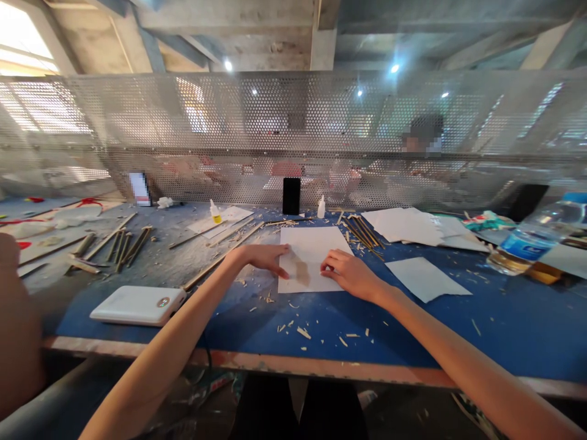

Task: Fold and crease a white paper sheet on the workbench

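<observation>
A white sheet of paper (312, 239) lies flat on the blue table in front of me. My left hand (266, 259) rests over its left edge, fingers stretched out and apart, holding nothing. Above the right part of the sheet, my right hand (351, 273) has its fingers curled and pressed together. Whatever may be between those fingertips is hidden. Just beyond the sheet's right corner is a bundle of thin wooden sticks (362, 235). A small white glue bottle (321, 208) and a dark upright phone (291, 196) stand behind the paper.
A white power bank (140, 304) lies front left, near more stick bundles (132, 245). A yellow-labelled glue bottle (215, 212) stands behind. At right are loose paper sheets (403, 225), a single sheet (427, 278) and a plastic bottle (527, 244). Wood scraps litter the table; a perforated metal screen (257, 134) borders it.
</observation>
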The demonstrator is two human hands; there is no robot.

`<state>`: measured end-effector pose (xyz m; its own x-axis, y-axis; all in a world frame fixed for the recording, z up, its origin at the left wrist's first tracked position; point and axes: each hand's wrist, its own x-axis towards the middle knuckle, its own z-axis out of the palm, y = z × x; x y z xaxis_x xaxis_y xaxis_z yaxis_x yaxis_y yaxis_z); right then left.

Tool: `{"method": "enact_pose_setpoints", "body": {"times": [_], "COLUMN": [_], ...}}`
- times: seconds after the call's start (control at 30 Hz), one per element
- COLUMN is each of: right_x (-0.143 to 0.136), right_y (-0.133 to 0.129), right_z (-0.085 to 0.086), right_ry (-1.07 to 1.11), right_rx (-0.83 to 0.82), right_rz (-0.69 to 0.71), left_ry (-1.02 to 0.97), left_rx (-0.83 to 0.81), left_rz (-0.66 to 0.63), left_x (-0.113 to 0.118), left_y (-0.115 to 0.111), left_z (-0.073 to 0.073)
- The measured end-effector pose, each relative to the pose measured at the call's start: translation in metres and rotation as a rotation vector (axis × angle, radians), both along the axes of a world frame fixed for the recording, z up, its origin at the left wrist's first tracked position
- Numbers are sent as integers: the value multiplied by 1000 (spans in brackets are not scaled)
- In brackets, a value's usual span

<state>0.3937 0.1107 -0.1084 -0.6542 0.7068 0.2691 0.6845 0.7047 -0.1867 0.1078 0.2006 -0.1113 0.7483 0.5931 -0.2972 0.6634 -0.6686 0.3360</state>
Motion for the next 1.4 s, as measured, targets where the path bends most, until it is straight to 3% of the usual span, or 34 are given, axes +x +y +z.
{"method": "enact_pose_setpoints", "body": {"times": [0.07,0.23,0.43,0.6,0.77,0.97,1.17,1.4], "right_x": [2,1,0,1,4,-1,1,-1], "right_y": [1,-1,1,0,3,-1,1,2], "right_z": [0,0,-2,-1,-2,-1,0,-3], "right_ry": [-13,79,43,90,82,146,99,151], "right_rx": [4,-168,-33,-164,-89,-233,-131,-180], "right_rz": [-16,37,-52,36,-48,48,6,42], "left_ry": [14,-4,-19,-14,17,-5,22,-2], "left_rx": [-12,-3,-9,12,-13,-19,-29,0], "left_rz": [12,-13,-21,-9,32,37,55,23], "left_x": [1,1,0,0,0,0,0,-2], "left_y": [0,0,0,-1,-1,-2,-2,0], "left_z": [0,0,0,0,-1,0,0,-3]}}
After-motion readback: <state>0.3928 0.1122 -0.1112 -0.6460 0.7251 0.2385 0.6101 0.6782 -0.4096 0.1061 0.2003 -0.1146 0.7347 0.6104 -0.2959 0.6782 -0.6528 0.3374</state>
